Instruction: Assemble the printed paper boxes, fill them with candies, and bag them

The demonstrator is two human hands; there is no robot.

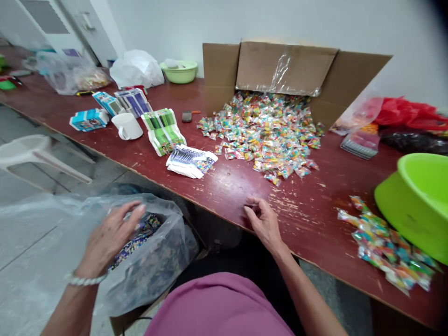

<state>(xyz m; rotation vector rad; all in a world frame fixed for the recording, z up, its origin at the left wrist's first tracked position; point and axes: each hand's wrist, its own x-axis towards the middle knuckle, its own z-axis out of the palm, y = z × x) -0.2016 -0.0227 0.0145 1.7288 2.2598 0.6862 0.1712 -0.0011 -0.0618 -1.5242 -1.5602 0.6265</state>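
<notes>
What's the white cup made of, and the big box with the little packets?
The cup looks like smooth glazed ceramic, white with a rounded handle, but might be plastic. The box seems to be dull brown cardboard: its flaps are flat and stiff, with shiny tape on one.

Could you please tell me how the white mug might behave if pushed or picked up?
The mug looks rigid, so it should keep its shape when gripped. It stands upright, so a low push would probably slide it rather than tip it. Its smooth-looking outside could be a little slippery.
</notes>
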